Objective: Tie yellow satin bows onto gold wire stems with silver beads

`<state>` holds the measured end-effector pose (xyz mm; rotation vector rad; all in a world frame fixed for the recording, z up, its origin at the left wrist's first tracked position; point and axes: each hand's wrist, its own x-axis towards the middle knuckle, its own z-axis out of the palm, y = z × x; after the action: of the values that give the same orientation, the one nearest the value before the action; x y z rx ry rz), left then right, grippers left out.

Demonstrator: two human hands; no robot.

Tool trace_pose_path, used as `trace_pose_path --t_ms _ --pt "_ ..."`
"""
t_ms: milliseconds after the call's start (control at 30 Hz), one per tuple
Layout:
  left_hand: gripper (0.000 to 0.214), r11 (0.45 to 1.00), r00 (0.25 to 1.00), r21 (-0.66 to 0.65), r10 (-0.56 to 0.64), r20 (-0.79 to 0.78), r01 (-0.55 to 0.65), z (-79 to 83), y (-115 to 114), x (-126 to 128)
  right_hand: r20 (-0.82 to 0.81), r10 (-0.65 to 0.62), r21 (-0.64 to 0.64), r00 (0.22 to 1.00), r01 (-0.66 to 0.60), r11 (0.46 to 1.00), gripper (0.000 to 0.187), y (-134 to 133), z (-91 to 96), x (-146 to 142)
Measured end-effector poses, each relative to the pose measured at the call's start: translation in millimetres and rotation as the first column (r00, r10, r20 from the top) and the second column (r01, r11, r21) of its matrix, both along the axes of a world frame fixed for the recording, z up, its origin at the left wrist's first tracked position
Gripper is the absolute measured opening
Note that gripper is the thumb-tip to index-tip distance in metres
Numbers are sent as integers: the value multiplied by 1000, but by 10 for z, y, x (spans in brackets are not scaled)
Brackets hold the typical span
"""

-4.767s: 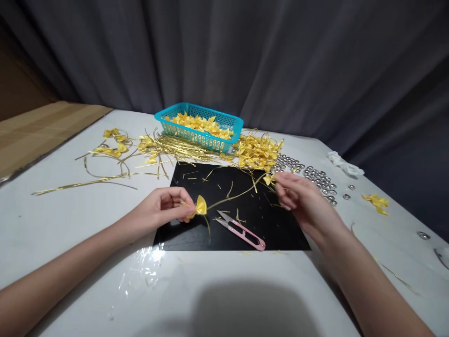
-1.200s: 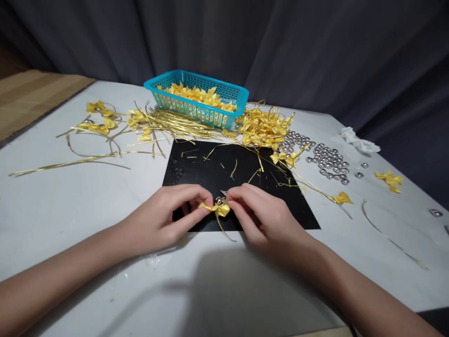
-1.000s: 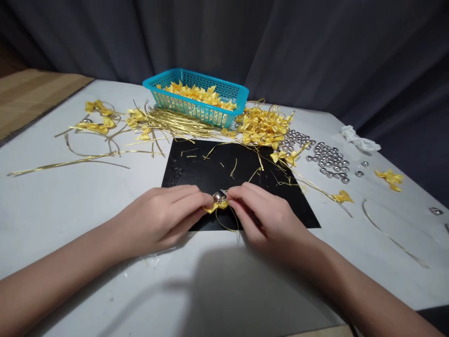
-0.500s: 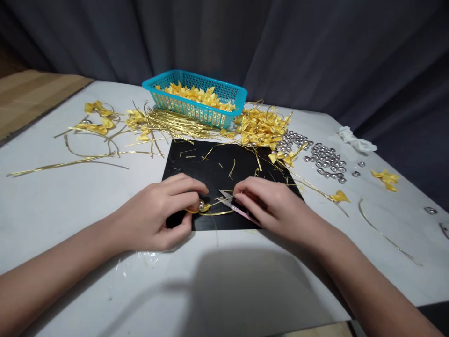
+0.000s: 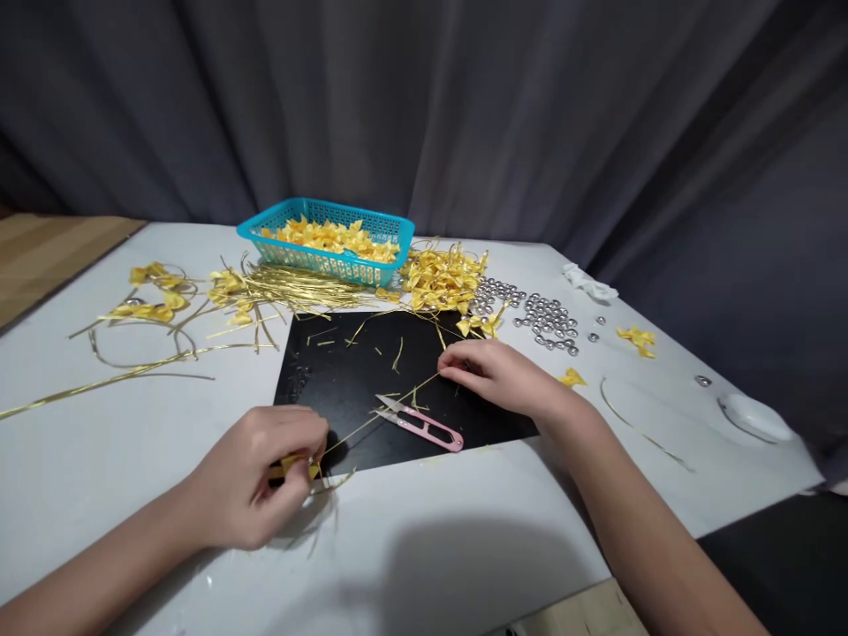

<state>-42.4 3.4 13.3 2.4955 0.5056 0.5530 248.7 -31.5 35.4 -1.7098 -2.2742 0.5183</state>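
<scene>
My left hand [image 5: 261, 477] is closed around a small yellow ribbon bow [image 5: 291, 465] near the table's front edge, left of the black mat [image 5: 344, 371]. A thin gold wire [image 5: 384, 411] runs taut from the bow up to my right hand [image 5: 494, 375], which pinches its far end above the mat's right side. Pink thread snips [image 5: 417, 422] lie on the mat between my hands, touched by neither.
A teal basket [image 5: 328, 234] of yellow bows stands at the back. Gold wire strips [image 5: 291, 287], a heap of wired bows [image 5: 441, 274] and several silver beads [image 5: 547, 318] lie beyond the mat. A white dish [image 5: 755, 415] sits at the right edge.
My hands have drawn apart: the left pulled the bow down and left off the mat, the right moved up and right, stretching the wire. The snips are now uncovered.
</scene>
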Motion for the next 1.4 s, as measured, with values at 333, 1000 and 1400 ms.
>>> trace_pose_path --t_ms 333,1000,1400 --pt "19 914 981 -361 156 -111 -186 104 96 54 -2 -16 93 1000 16 995 15 -4 27 70" --pt "27 924 989 -369 53 -141 -102 86 231 13 260 -331 210 907 281 936 9 -667 -176 -816" --pt "19 830 981 -524 151 -118 -191 45 235 -14 -298 -535 -323 791 444 836 27 -873 1 -704"
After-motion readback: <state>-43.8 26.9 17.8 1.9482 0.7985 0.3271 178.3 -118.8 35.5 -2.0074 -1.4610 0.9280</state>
